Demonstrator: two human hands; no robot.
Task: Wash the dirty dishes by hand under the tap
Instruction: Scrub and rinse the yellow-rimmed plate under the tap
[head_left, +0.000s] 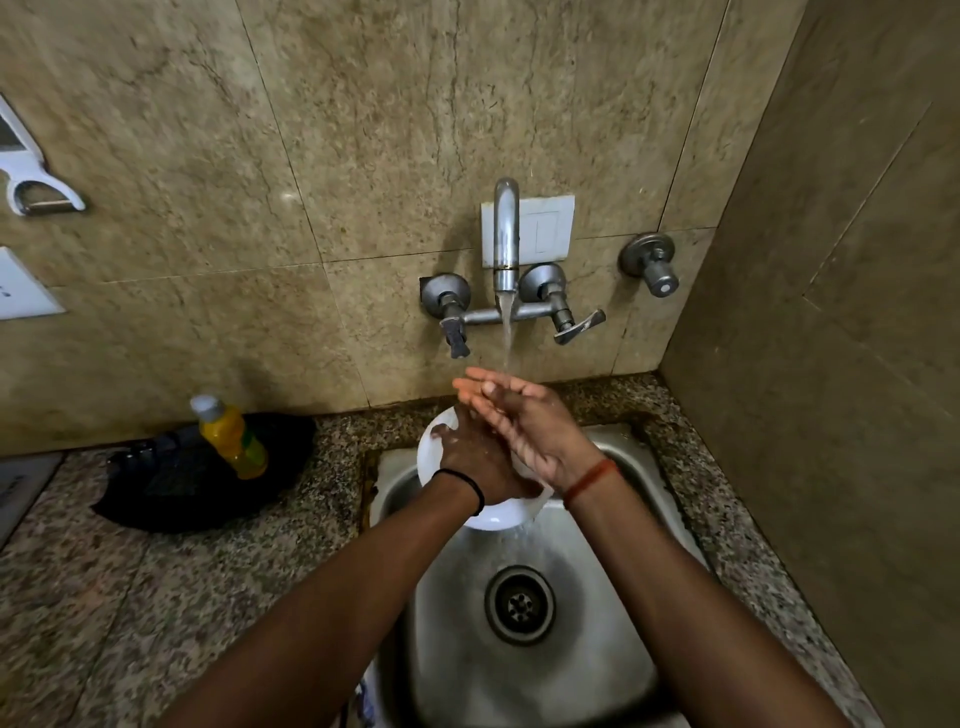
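Under the running tap, both hands meet above a white plate lying at the back-left rim of the steel sink. Left hand and right hand press together with fingers straight, gripping nothing. Water strikes the right fingers. A yellow bottle stands on the granite counter, left of the sink.

Home kitchen: steel sink, wall tap.
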